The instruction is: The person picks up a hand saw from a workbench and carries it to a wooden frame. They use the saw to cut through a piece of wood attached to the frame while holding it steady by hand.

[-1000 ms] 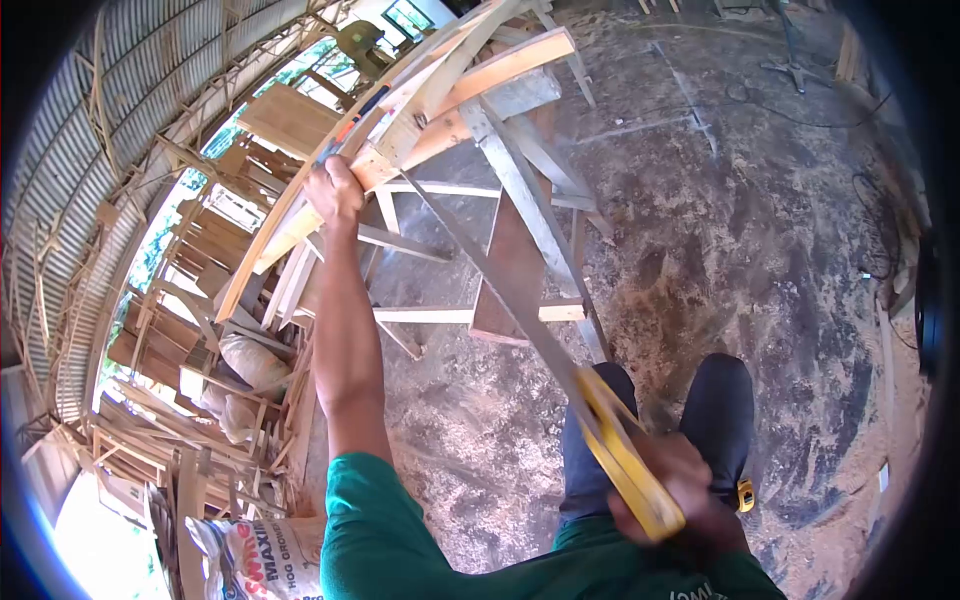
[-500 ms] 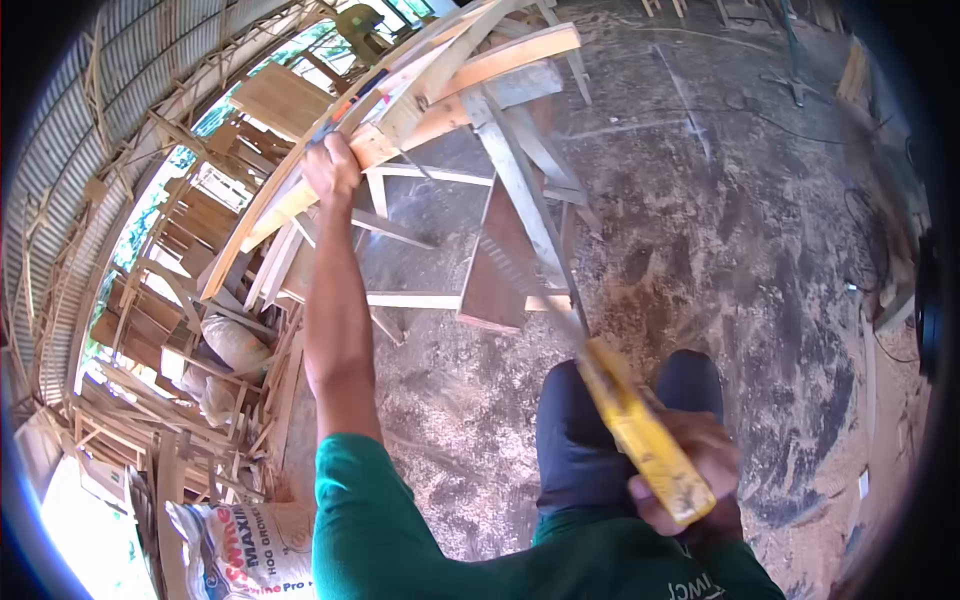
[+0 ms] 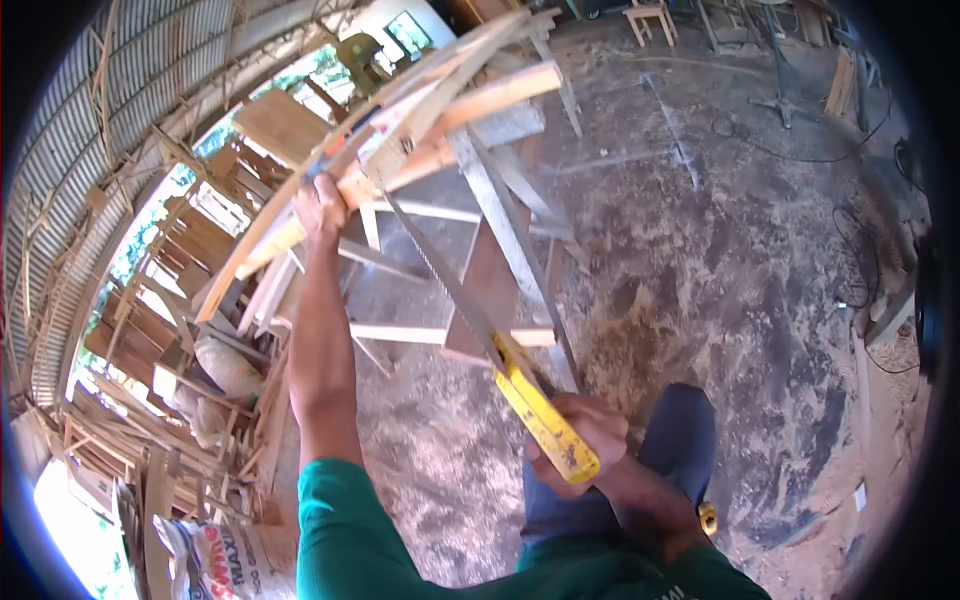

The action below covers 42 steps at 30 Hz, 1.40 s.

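My right hand [image 3: 590,428] is closed around the yellow handle of a handsaw [image 3: 532,400]. The saw's toothed blade slants up and away from me, and its tip end meets a light wooden board [image 3: 355,188] on the trestle. Close to that spot, my left hand [image 3: 321,206] grips the board, fingers wrapped over it and partly hidden. Several long planks [image 3: 470,70] lie side by side across a wooden trestle [image 3: 497,215], whose legs splay down to the floor.
Stacked boards and scrap lumber [image 3: 110,400] line the left side, with a printed sack [image 3: 235,560] at the lower left. A brown panel [image 3: 490,285] leans under the trestle. Cables [image 3: 800,150] run over the dusty floor on the right. A small wooden stool [image 3: 650,22] stands far back.
My right hand and the saw have moved forward and to the left, the blade pushing farther toward the board. My left hand keeps its grip. The view has shifted slightly.
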{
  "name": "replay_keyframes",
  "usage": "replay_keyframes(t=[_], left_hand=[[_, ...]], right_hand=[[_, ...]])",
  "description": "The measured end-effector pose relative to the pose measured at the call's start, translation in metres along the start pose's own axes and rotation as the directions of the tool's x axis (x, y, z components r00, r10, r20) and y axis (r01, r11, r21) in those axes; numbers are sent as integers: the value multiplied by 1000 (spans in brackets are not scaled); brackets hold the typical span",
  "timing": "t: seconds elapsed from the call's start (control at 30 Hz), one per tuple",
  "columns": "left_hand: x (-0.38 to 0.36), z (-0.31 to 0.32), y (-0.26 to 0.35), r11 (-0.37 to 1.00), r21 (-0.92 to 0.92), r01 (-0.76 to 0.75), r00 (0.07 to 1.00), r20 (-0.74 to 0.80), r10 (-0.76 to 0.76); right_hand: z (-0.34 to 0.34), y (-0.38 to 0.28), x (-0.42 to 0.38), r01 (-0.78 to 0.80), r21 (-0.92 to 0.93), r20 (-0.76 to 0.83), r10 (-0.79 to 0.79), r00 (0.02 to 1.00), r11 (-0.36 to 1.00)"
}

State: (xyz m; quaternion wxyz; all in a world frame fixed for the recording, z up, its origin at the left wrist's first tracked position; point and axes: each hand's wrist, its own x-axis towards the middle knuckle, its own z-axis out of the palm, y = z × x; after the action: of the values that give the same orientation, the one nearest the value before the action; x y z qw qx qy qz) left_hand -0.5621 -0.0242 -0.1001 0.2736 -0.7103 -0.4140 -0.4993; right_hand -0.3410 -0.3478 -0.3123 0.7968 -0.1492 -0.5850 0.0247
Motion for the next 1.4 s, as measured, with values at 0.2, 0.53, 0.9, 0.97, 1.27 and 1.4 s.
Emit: replay_keyframes(t=[0.2,0.53,0.9,0.97,1.27,1.4], left_hand=[[-3,-4,3,998,-70,-3,999,52,7],[-7,-8,14,997,-50,54,998,37,-52],[-6,3,2,999,47,28,995,96,-32],[-9,-5,21,994,-10,104,994,11,-104],[2,10,4,999,-42,20,998,-60,-22],[-9,-4,16,989,-28,146,979,148,-141]], right_hand=[[-34,-66,-17,-138,105,-129,151,980,985],[-50,-70,-25,-247,141,113,233,966,959],[-51,-75,-2,-153,50,120,146,982,987],[-42,-79,-1,-206,44,49,204,978,978],[-49,-100,36,-180,-165,184,210,960,970],[-41,-95,12,-156,-241,-25,155,988,958]])
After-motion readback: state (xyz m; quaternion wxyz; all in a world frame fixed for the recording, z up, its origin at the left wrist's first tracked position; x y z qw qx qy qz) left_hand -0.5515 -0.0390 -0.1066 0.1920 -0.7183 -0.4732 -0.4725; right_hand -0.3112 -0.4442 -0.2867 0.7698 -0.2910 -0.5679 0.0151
